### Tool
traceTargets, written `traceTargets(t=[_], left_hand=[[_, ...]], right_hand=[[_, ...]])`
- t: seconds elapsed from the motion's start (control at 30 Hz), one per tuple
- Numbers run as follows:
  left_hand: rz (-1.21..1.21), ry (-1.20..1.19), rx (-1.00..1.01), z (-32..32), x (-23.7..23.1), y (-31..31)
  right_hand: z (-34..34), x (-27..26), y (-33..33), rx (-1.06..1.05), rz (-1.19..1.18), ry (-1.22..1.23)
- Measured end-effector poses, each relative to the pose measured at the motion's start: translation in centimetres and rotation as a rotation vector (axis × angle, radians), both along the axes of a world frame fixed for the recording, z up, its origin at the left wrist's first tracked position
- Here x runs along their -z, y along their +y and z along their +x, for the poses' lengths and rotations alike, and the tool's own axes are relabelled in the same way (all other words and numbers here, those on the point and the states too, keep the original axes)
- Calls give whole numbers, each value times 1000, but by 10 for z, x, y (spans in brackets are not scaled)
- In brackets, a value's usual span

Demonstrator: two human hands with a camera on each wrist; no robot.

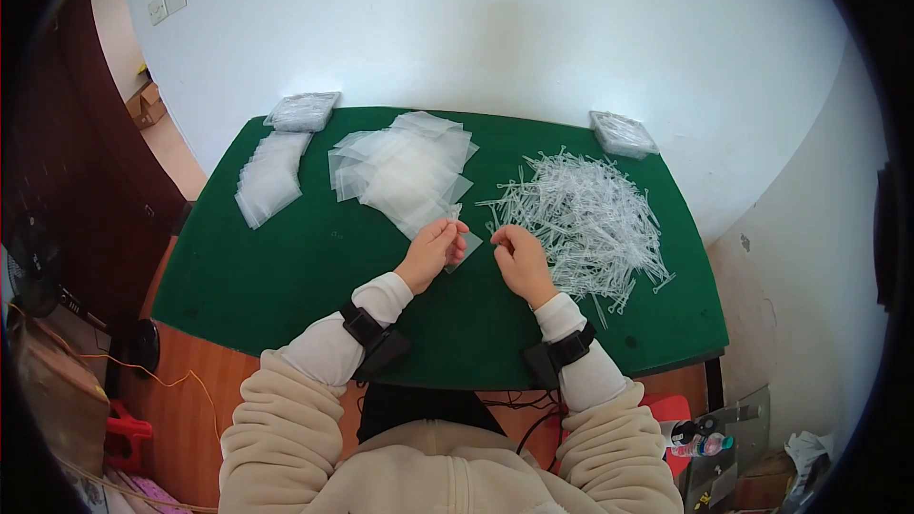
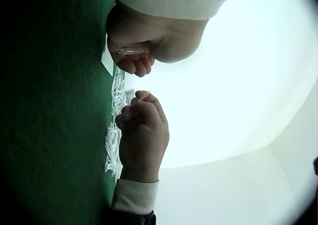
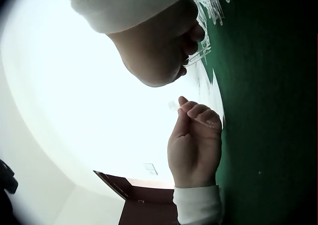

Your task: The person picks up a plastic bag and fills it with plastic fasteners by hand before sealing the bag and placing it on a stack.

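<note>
My left hand (image 1: pixel 433 255) is curled around a few slim clear plastic sticks (image 2: pixel 131 49), which lie across its palm in the left wrist view. Just behind and beneath it, a clear plastic bag (image 1: pixel 466 253) lies on the green table. Facing it a short way to the right, my right hand (image 1: pixel 524 266) pinches a thin clear plastic stick (image 2: pixel 145 94) between thumb and fingers. That hand is at the left edge of a big loose heap of looped-end clear plastic sticks (image 1: pixel 600 219). Frosted clear bags (image 1: pixel 405 167) spread in a pile beyond the left hand.
Overlapping bags (image 1: pixel 269 179) fan out at the table's left, below a packed stack (image 1: pixel 303 112). Another filled pack (image 1: pixel 624 134) sits at the back right. A white wall (image 1: pixel 495 29) rises behind the green table (image 1: pixel 286 286).
</note>
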State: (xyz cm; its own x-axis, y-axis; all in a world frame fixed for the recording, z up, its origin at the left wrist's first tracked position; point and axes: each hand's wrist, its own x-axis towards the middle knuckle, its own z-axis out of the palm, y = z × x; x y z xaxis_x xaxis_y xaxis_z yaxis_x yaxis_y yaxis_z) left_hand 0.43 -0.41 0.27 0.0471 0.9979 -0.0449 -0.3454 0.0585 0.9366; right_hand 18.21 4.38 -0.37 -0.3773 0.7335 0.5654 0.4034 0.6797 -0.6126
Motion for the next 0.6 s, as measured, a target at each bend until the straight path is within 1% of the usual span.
traceTargets(t=[0.07,0.13,0.2,0.23,0.27,0.33,0.37,0.5,0.6], left_hand=[[-13,17,4,0,2,1],[-19,26,4,0,-1,0],[-61,61,47,3,-4,-1],[-82,79,69,5,-6,-1],[-82,79,68,6,-5,-1],[-45,63,167,7,-4,-3],[-28,55,216,7,-3,-3],[9,56,297,6,-2,-2],[7,64,313,8,-5,-4]], right_hand=[[0,-2,0,-80,-146,124],[-1,-1,2,-102,-183,142],[-1,-1,3,-146,-257,177],[-1,-1,1,-146,-256,177],[-4,-8,-5,-184,-353,270],[-8,-19,-15,-258,-546,458],[-7,-20,-15,-258,-546,459],[-4,-20,-16,-310,-592,504],[-6,-15,-14,-357,-540,549]])
